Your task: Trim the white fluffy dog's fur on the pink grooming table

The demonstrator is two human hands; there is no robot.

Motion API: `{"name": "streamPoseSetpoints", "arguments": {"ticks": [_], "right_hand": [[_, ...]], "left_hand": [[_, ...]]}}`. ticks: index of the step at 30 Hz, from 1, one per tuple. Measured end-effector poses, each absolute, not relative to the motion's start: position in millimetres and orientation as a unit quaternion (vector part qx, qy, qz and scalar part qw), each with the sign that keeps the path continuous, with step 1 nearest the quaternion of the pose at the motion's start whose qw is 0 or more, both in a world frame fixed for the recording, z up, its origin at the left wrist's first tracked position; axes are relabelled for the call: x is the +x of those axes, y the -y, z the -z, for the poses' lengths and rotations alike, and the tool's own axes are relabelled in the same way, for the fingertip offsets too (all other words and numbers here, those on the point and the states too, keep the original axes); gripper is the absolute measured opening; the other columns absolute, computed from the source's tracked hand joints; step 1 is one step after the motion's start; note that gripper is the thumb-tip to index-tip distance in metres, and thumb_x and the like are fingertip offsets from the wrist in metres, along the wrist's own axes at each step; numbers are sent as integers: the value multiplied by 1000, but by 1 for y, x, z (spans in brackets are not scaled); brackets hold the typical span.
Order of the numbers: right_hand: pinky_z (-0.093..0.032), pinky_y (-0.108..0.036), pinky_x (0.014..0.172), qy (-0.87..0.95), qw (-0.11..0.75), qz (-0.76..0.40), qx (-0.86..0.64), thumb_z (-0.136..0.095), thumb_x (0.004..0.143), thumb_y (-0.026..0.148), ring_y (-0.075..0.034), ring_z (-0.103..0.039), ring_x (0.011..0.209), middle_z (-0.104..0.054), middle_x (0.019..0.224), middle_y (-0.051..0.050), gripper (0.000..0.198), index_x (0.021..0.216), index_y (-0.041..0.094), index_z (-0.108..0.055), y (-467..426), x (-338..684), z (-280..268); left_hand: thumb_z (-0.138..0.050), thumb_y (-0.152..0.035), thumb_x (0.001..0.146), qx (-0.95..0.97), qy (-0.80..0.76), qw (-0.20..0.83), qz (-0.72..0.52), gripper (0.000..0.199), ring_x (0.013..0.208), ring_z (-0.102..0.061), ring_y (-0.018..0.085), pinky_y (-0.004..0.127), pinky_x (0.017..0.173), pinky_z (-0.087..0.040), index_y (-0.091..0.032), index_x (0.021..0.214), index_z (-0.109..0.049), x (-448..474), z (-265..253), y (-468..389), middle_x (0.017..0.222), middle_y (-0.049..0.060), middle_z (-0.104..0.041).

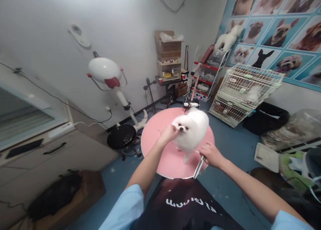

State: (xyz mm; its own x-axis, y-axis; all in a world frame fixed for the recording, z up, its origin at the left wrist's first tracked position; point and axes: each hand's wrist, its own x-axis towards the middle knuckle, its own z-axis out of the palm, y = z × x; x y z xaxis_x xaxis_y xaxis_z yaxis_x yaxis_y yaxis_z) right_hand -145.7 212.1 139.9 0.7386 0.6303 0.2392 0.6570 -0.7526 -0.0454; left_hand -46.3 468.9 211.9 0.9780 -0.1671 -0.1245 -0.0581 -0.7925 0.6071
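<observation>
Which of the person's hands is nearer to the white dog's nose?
Left. The left hand is at the cheek of the dog, beside its nose; the right hand is farther, low beside its body, gripping a metal tool.

Wall point(132, 32) bright up top; lower left dim; edges stretched, soft.

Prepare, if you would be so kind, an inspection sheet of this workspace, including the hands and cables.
Surface: round pink table.
Things in use: white dog standing on the table; silvery tool, type unclear.
Clutter: plastic bag at far right; white device by the table's far edge.
Hands: left hand at the dog's face, grip unclear; right hand holds the tool.
Cables: dark cable looped on back wall.
Surroundings: black stool to the left; wire cages to the right.
</observation>
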Motion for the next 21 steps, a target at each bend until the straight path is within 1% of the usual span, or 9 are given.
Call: {"name": "streamPoseSetpoints", "arguments": {"ticks": [2, 4, 7, 10, 12, 13, 16, 19, 21], "right_hand": [[-34, -36, 88, 368, 70, 88, -923, -55, 68, 8, -17, -49, 67, -59, 66, -2, 15, 71, 20, -63, -213, -146, -135], [-34, -36, 90, 320, 76, 112, -938, -53, 69, 7, -18, -51, 69, -60, 68, -3, 18, 74, 19, -65, -214, -146, -131], [-36, -36, 88, 311, 82, 105, -941, -52, 69, 6, -18, -52, 68, -61, 66, -3, 18, 73, 19, -64, -216, -147, -126], [-37, -36, 88, 325, 103, 76, -937, -53, 69, 7, -18, -54, 67, -62, 66, -3, 17, 71, 20, -63, -220, -150, -121], [-38, -35, 85, 281, 114, 73, -950, -51, 69, 7, -18, -55, 68, -64, 68, -4, 19, 74, 19, -64, -222, -153, -116], [-39, -35, 84, 273, 115, 64, -953, -51, 68, 7, -18, -56, 68, -64, 68, -4, 19, 75, 19, -65, -223, -154, -113], [-38, -36, 88, 316, 113, 40, -941, -53, 65, 8, -18, -55, 67, -63, 65, -3, 18, 72, 19, -65, -224, -156, -110], [-37, -36, 89, 276, 122, 75, -950, -52, 70, 8, -19, -56, 70, -63, 68, -4, 20, 78, 19, -67, -219, -154, -115], [-37, -35, 87, 266, 119, 72, -954, -52, 71, 8, -19, -55, 69, -63, 69, -5, 19, 78, 18, -67, -215, -151, -121]], "left_hand": [[-52, -28, 80, 945, 52, 316, 72, 25, 62, -47, 16, 28, 60, -25, -18, 57, -51, -50, -210, -467, 62, 4, -57], [-52, -28, 82, 945, 44, 319, 57, 25, 65, -49, 17, 28, 62, -25, -18, 59, -53, -55, -206, -465, 64, 5, -58], [-53, -27, 83, 939, 29, 343, 30, 26, 70, -51, 19, 27, 66, -28, -19, 58, -53, -63, -199, -461, 65, 5, -56], [-64, -20, 74, 898, 20, 439, -30, 11, 80, -51, 22, 27, 74, -32, -21, 64, -59, -70, -189, -454, 71, 5, -54], [-69, -13, 68, 864, 13, 497, -75, 11, 89, -50, 24, 27, 79, -33, -22, 67, -62, -73, -181, -445, 74, 5, -53], [-69, -12, 67, 857, 10, 508, -90, 12, 92, -50, 25, 28, 82, -34, -22, 66, -62, -73, -178, -441, 75, 6, -52], [-64, -16, 76, 887, 13, 451, -100, 12, 94, -52, 26, 31, 85, -34, -20, 65, -61, -70, -174, -433, 79, 9, -56], [-57, -22, 83, 940, 58, 328, -72, 15, 91, -55, 25, 32, 83, -34, -19, 71, -66, -62, -186, -435, 87, 11, -63], [-54, -24, 85, 961, 101, 253, -48, 19, 90, -57, 24, 32, 80, -35, -18, 76, -69, -54, -199, -440, 90, 12, -66]]}}
